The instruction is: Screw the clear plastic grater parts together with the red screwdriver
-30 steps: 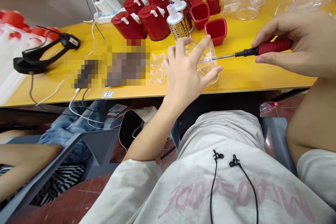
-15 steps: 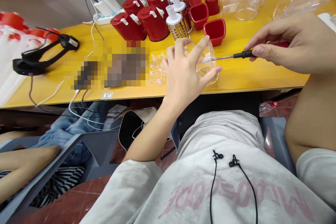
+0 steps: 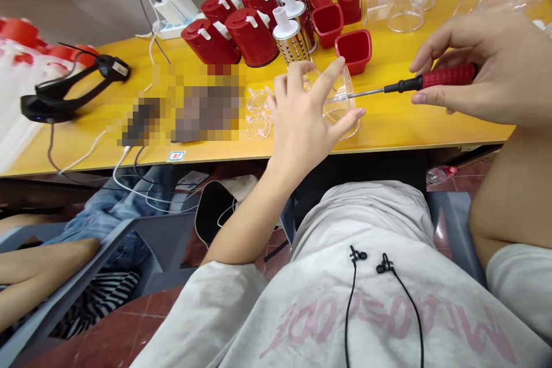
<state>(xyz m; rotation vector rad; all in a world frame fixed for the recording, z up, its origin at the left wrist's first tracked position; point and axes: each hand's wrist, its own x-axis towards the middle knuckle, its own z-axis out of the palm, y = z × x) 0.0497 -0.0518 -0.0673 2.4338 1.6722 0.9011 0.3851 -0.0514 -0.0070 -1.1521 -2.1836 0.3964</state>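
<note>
In the head view, your left hand (image 3: pixel 304 115) is spread wide and holds a clear plastic piece (image 3: pixel 345 81) on the yellow table (image 3: pixel 414 132). Your right hand (image 3: pixel 487 72) is half curled round a red-handled screwdriver (image 3: pixel 407 85), and its metal rod reaches left to the clear piece. A red cup (image 3: pixel 357 64) sits just past your left fingers.

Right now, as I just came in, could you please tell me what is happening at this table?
A person's left hand holds a clear plastic part on the yellow table. The right hand grips a red-handled screwdriver, its shaft reaching that part. Red housings, perforated metal drums and red cups stand farther back.
</note>
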